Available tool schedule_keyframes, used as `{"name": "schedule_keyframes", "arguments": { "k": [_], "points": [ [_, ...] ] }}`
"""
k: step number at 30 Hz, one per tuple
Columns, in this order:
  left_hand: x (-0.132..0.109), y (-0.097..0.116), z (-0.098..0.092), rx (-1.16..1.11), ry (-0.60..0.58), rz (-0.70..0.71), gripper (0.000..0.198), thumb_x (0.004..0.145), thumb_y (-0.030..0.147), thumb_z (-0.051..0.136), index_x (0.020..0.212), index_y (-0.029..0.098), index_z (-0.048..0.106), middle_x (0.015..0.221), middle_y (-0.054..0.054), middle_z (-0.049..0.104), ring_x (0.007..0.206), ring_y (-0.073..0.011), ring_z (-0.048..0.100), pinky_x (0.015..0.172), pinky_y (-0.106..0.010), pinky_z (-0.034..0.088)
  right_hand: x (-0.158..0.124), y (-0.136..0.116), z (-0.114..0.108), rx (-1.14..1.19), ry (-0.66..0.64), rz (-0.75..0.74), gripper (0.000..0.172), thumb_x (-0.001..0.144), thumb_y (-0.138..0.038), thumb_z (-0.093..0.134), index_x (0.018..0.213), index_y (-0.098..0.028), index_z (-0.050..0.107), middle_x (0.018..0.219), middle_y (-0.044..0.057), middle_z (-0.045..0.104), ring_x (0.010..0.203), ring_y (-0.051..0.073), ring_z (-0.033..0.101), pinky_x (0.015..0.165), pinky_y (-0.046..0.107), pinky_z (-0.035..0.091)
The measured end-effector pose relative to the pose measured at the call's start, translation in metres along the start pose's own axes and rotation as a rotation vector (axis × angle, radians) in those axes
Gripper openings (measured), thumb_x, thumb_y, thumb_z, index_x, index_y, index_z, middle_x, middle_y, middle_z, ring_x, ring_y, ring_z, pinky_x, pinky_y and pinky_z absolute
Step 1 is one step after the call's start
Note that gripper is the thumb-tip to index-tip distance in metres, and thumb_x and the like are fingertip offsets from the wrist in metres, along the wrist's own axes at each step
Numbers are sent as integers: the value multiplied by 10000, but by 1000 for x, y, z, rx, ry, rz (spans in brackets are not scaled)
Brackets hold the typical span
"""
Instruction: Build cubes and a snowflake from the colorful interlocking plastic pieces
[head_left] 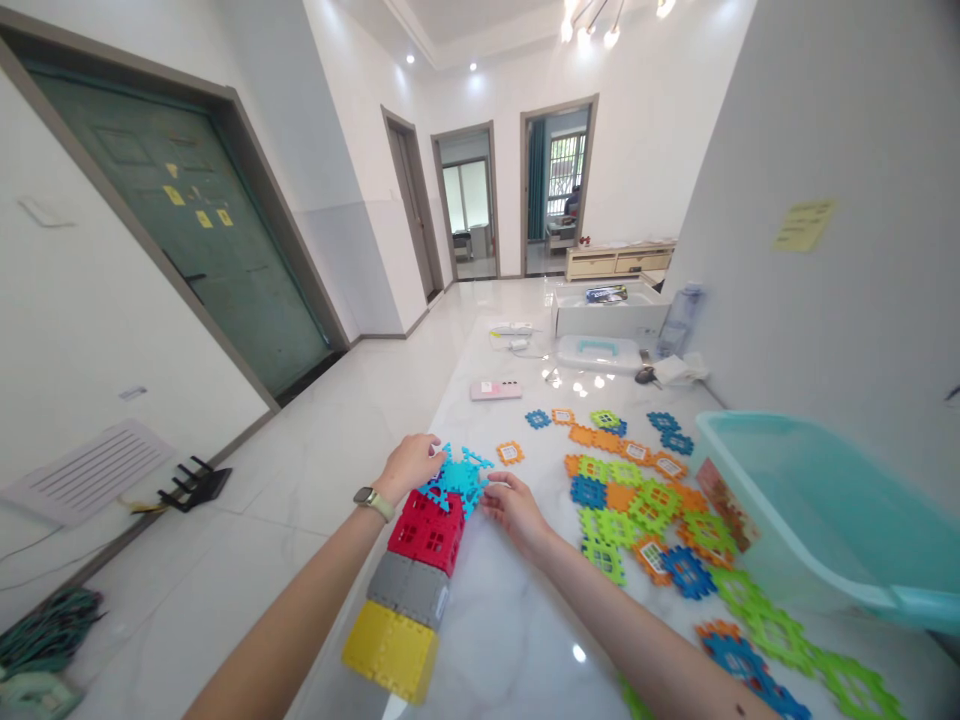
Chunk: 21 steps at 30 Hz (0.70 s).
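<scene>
Between my two hands is a light-blue cluster of interlocking plastic panels (461, 478), with its side panels splayed outward. My left hand (411, 467), with a watch on the wrist, grips its left side with bent fingers. On the other side, my right hand (516, 505) has its fingertips on the right edge, thumb and fingers curled around it. Just in front of the light-blue panels stands a red block with window openings (427, 530). A grey block (409, 587) and a yellow block (394, 648) follow it in a row toward me.
Loose green, orange and blue panels (656, 505) spread over the right of the white table (517, 620). A large teal bin (817, 500) stands at the right edge. Farther back are a pink case (496, 389), a clear lid (600, 352) and a white box (607, 315).
</scene>
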<state>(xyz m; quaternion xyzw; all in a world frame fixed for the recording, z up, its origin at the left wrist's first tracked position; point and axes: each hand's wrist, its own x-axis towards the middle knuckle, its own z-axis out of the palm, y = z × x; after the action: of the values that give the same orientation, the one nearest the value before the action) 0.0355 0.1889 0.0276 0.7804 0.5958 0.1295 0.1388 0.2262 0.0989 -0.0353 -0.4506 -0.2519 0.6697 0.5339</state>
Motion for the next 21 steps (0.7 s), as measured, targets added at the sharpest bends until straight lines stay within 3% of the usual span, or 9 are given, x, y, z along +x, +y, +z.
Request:
{"name": "schedule_keyframes", "arguments": {
  "k": [5, 7, 9, 11, 15, 17, 21],
  "points": [
    [-21, 16, -15, -42, 117, 41, 316, 866, 287, 515, 1111, 155, 665, 1011, -98, 703, 975, -250, 636, 878, -330, 464, -14, -13, -25, -103, 47, -91, 286, 629, -241, 632, 904, -207, 563, 647, -33, 589, 612, 143, 585, 524, 235, 423],
    [-40, 38, -16, -55, 200, 91, 305, 889, 259, 472, 1118, 161, 647, 1048, -103, 680, 1043, -268, 594, 953, -381, 429, -25, -24, -45, -147, 58, -146, 269, 623, -233, 647, 884, -203, 586, 643, -35, 586, 621, 148, 576, 516, 235, 406],
    [-66, 69, -9, -101, 301, 247, 254, 892, 244, 476, 1062, 188, 656, 1031, -93, 669, 1044, -279, 572, 952, -407, 428, -39, -38, -71, -240, 61, -234, 219, 629, -232, 659, 839, -203, 603, 631, -41, 567, 617, 147, 555, 514, 237, 396],
    [-96, 104, 8, -183, 304, 375, 212, 881, 223, 505, 1031, 221, 655, 1017, -78, 662, 1024, -277, 567, 951, -425, 427, -55, -52, -99, -400, 74, -354, 138, 674, -254, 648, 796, -206, 606, 622, -44, 544, 597, 141, 523, 520, 244, 387],
    [-142, 164, 65, -337, 27, 541, 257, 824, 162, 571, 1057, 249, 639, 1006, -71, 626, 995, -266, 565, 885, -413, 474, -92, -67, -152, -586, 232, -500, 137, 757, -320, 618, 815, -197, 610, 660, -21, 569, 593, 147, 508, 553, 262, 393],
    [-153, 179, 94, -370, -40, 558, 314, 783, 120, 587, 1068, 243, 637, 1060, -80, 606, 1051, -280, 548, 914, -436, 472, -109, -64, -172, -610, 310, -538, 180, 786, -362, 611, 846, -193, 605, 691, -9, 587, 604, 156, 523, 563, 269, 404],
    [-157, 181, 129, -435, -2, 514, 339, 794, 50, 517, 1067, 221, 623, 1105, -90, 578, 1091, -264, 529, 953, -444, 462, -134, -47, -195, -664, 412, -613, 216, 857, -411, 571, 877, -197, 598, 753, 10, 617, 673, 174, 569, 617, 274, 436]
  ]
}}
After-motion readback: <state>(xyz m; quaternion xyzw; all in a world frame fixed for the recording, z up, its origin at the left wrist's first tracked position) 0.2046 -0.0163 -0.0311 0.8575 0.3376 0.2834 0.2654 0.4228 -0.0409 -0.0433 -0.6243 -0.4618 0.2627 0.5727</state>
